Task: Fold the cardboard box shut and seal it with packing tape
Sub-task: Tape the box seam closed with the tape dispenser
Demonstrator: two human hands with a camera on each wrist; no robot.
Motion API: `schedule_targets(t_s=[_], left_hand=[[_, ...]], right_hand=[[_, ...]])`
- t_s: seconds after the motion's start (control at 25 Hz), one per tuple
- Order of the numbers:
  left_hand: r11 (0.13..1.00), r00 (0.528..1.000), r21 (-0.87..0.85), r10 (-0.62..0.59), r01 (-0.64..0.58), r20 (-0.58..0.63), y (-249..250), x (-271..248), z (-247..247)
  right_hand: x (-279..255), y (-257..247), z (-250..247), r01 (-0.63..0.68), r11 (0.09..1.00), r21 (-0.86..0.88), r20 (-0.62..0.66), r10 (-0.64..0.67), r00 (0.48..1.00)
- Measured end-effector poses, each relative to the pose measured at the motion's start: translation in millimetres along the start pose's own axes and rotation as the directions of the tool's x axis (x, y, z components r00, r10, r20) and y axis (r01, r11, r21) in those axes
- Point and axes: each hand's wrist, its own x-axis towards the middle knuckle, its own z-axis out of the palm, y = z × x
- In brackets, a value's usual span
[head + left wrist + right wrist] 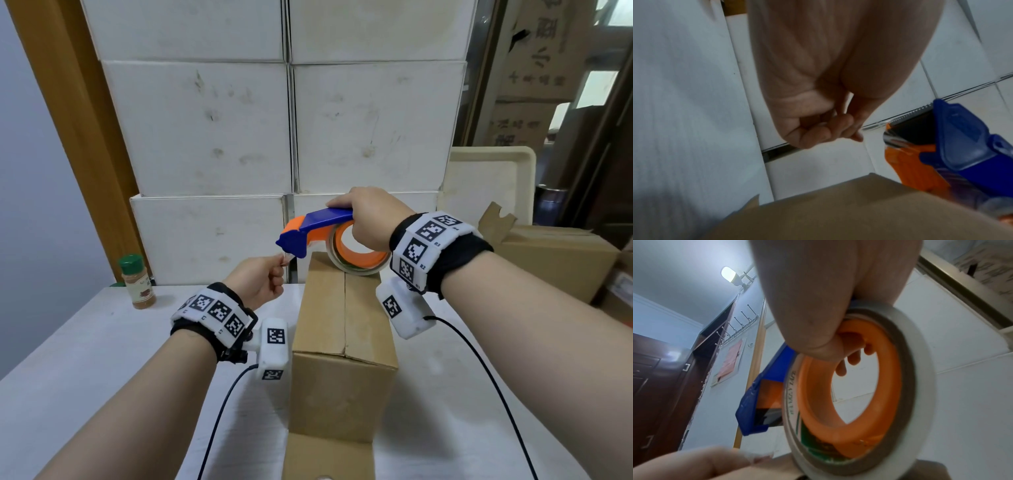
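Your right hand (370, 216) is wrapped around a blue and orange tape dispenser (318, 228), fingers curled through the orange core of the tape roll (359, 253) and thumb along the blue top. You hold it just above the far end of the cardboard box (342, 339), with the roll close over the box's far edge; whether it touches is hard to tell. The cutter end points left, clear of the box.

Your left hand (260, 279) is closed in a pinch at the dispenser's mouth, thumb and forefinger gripping what looks like the loose end of clear tape (286, 257); the tape itself is nearly invisible. This seems meant to free some tape before sticking it down.

The box stands on a white table (68, 359), directly in front of you, between your forearms. Its top flaps are folded down and meet at a centre seam that shows no tape yet, so folding looks done and sealing is about to begin.

A spice jar (137, 281) stands at the table's far left. White cartons (274, 120) are stacked behind.
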Motion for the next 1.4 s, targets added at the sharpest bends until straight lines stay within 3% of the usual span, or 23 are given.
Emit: schedule_targets(t_s=[0.56,0.84,1.2,1.4], left_hand=[[0.987,0.992,0.145,-0.083,0.069,0.091,-26,12,12],[0.938,0.999,0.344,0.032,-0.032,0.005,-35,12,22],[0.843,0.993,0.526,0.105,-0.114,0.046,-41,11,26],[0.818,0.991,0.568,0.025,-0.094,0.128,-47,12,24]], right_hand=[[0,-1,-1,-0.018,0.995,-0.098,0.055,0.023,0.998],[6,-6,0,-0.017,0.988,-0.156,0.086,0.03,0.996],[13,-8,5,0.0,0.979,-0.204,0.095,0.02,0.995],[16,-6,6,0.006,0.978,-0.209,0.106,0.017,0.994]])
